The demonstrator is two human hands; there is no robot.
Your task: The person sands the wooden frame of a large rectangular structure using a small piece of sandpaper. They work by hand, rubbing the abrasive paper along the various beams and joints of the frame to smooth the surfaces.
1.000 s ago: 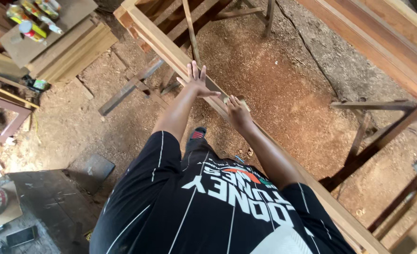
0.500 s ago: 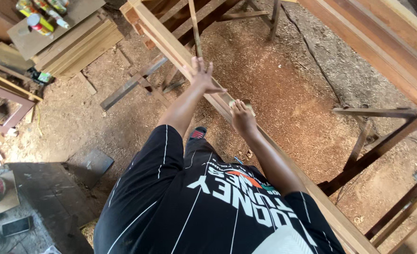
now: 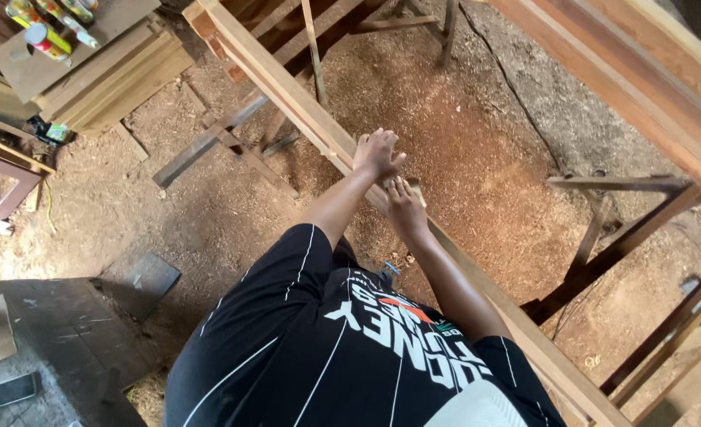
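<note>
Works the long wooden rail (image 3: 303, 111) running diagonally from upper left to lower right (likely a smoothing pass). Presses left hand (image 3: 378, 154) flat on it, fingers spread, at centre frame; rests right hand (image 3: 406, 204) just below, grip unclear. Calls next for steady, even pressure along the rail.

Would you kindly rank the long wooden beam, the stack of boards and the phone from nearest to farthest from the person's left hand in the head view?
From the left hand:
1. Long wooden beam: directly under the hand, touching it.
2. Stack of boards: upper left, on the ground.
3. Phone: bottom left corner, farthest.
</note>
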